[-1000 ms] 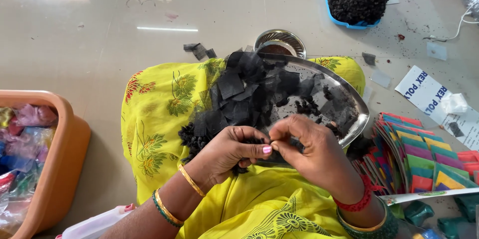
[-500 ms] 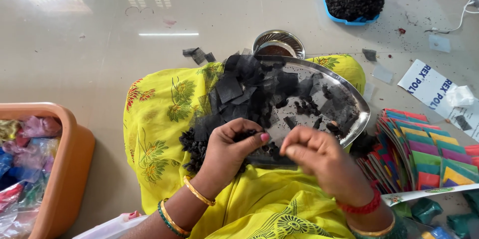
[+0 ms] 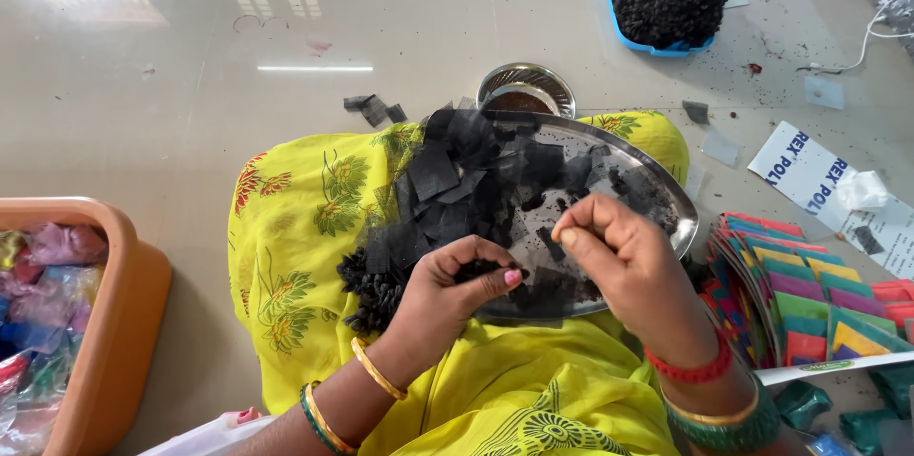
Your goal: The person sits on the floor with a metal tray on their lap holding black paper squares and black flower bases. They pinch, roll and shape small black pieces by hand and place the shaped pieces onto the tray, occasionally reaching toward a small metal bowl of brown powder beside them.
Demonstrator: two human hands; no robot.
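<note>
At the centre of the frame, your steel tray rests on your lap over the yellow printed cloth. Your left hand is curled nearly closed, thumb against fingertips, over a small dark piece at the tray's near edge; the piece itself is mostly hidden. Your right hand is raised just above the tray with fingers pinched together; whether anything lies between them cannot be determined.

Progress, as a judgement: a large heap of black paper squares remains on the tray, thin, matte and crumpled, so much is left. A cluster of small dark rolled pieces lies on the cloth to the left of the tray, and the blue tray at upper right is piled full of similar dark, knobbly pieces, so a good share appears done.

At right, glossy multicoloured packets fan out on the floor. An orange plastic tub at lower left holds crinkled wrappers.
</note>
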